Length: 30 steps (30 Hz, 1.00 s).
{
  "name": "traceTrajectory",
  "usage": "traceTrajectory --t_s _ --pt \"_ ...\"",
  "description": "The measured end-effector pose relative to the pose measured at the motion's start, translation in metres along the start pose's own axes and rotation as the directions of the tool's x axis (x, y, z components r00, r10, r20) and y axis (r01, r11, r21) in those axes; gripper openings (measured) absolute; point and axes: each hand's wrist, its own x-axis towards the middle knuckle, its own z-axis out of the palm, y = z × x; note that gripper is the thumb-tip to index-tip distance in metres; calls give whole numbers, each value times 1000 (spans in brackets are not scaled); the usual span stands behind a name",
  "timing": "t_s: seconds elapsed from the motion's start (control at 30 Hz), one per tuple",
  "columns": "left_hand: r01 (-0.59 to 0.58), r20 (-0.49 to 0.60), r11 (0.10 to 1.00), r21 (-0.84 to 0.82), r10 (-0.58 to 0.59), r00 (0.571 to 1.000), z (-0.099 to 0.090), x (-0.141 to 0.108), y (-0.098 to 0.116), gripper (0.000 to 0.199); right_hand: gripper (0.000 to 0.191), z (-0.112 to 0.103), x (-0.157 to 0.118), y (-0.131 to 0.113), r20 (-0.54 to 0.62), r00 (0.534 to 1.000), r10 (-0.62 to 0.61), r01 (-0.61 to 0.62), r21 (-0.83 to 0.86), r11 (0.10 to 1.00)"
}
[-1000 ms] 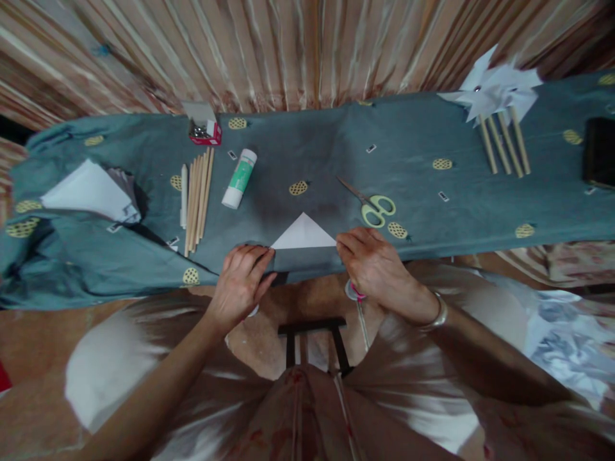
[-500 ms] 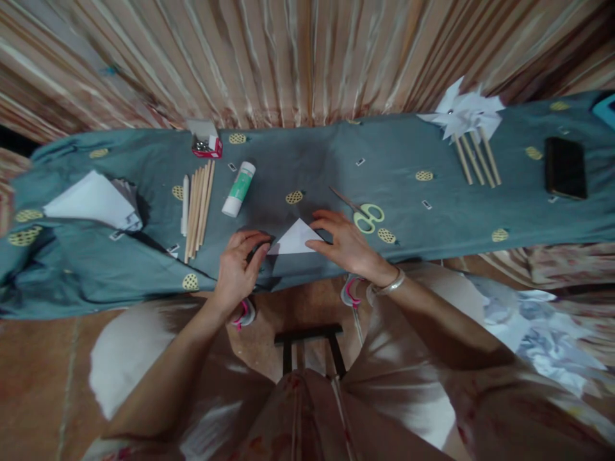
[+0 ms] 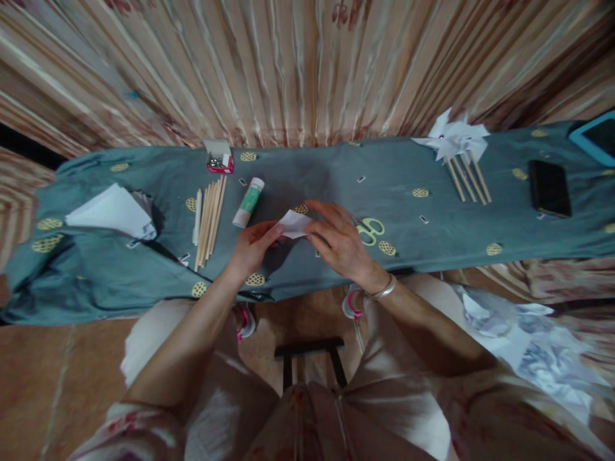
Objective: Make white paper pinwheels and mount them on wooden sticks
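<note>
A small folded white paper is held up over the cloth between my two hands. My left hand pinches its left edge between thumb and fingers. At its right edge is my right hand, thumb and fingers closed on the paper, another finger stretched above it. Green-handled scissors lie just right of my right hand, their blades partly hidden behind it. A glue stick rests up and left of the paper, beside a row of wooden sticks.
On the cloth-covered table are a red box of pins, stacked white paper, paper pinwheels on sticks, a black phone and a blue-edged device. Crumpled paper lies at lower right.
Both hands have come closer together and lifted the folded paper from the cloth, where it lay as a triangle. The left hand now grips it. The whole view has shifted a little.
</note>
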Motion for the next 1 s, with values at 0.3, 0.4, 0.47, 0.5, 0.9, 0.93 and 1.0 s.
traceTrajectory --t_s 0.3,0.4,0.47,0.5,0.9,0.93,1.0 --pt "201 99 974 -101 -191 977 -3 -1 7 41 19 -8 -1 -8 -13 984 -178 174 -128 976" --pt "202 106 972 -117 -190 976 -1 0 4 39 22 -9 -2 -9 -2 982 -188 186 -122 975" --pt "181 70 973 -142 -172 983 0 2 2 37 26 -12 0 -6 -10 989 -147 144 -126 982" --pt "162 38 974 -157 -158 987 0 3 1 36 28 -15 2 -3 -20 994 -112 108 -140 984" --pt "-151 -307 984 -97 114 945 -15 16 -7 31 26 -73 -14 38 366 758 541 -138 -720 680" --pt "-154 -307 985 -81 122 944 -17 16 -8 31 29 -72 -17 39 383 751 538 -131 -711 691" --pt "-148 -297 987 -62 123 947 -19 15 -11 32 37 -69 -21 39 393 751 531 -138 -693 708"
